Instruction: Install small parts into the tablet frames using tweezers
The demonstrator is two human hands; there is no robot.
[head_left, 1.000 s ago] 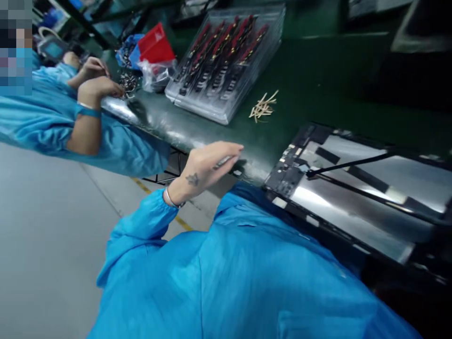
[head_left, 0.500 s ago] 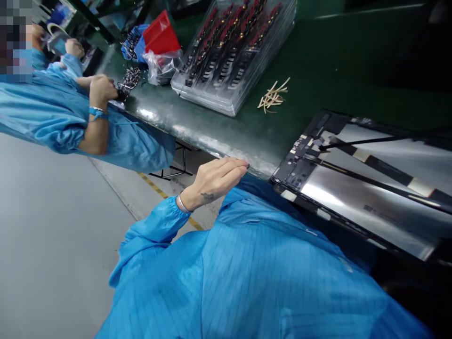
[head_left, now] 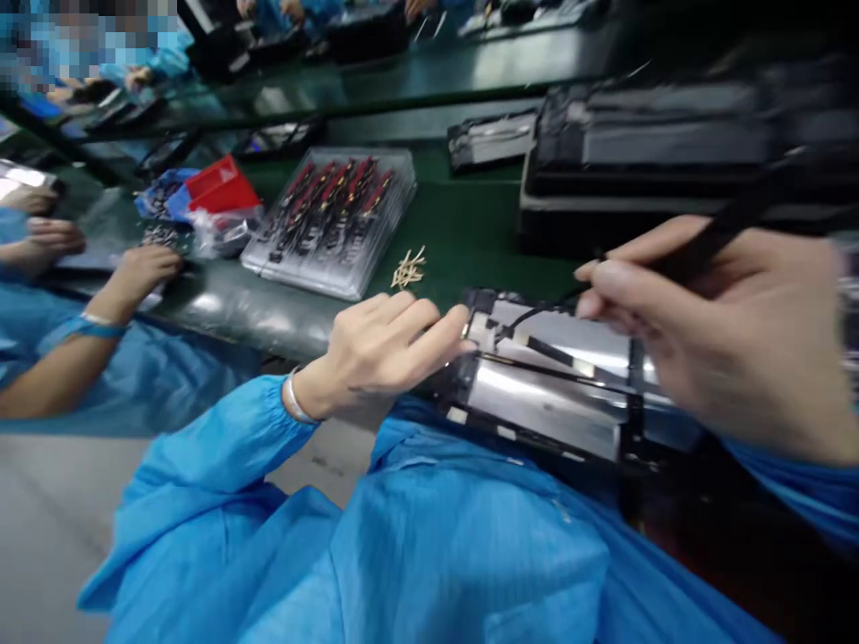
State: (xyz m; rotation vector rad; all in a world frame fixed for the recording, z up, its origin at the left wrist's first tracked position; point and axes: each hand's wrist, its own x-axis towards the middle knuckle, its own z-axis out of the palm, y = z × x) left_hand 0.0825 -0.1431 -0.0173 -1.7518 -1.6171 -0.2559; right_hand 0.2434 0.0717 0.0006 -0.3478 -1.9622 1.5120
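At bench edge, 1 panel (head_left: 557, 394) is being steadied by the left hand (head_left: 376, 353), fingers curled, tips pressed on its left end; nothing is being gripped. 1 black tool (head_left: 711, 237) is being pinched by the right hand (head_left: 725, 331), thumb & fingers closed round it, tip being held just over the panel's top-left corner. Beyond, 1 clear tray (head_left: 328, 224) w/ red parts and 1 small heap of sticks (head_left: 408, 268) are being left on the green mat (head_left: 470, 224). At left, 1 co-worker's hand (head_left: 140, 268) is being rested near 1 red box (head_left: 221, 188).
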